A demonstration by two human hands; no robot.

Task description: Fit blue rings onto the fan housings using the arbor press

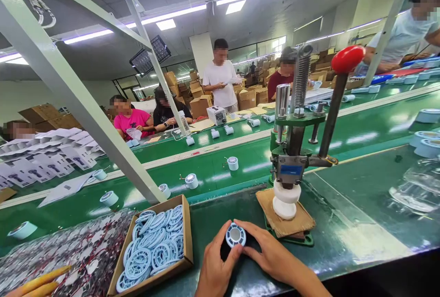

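Note:
Both of my hands close round a small round light-blue part with a silver centre on the green bench near its front edge. My left hand grips it from the left with thumb and fingers. My right hand curls round it from the right. Just beyond stands a hand press with a red knob on its lever and a white round foot resting on brown cardboard.
A cardboard box of light-blue ring parts sits at my left, beside a clear bag of small parts. Green conveyor belts carry several blue-white pieces. Other people work across the line. A grey frame post slants at left.

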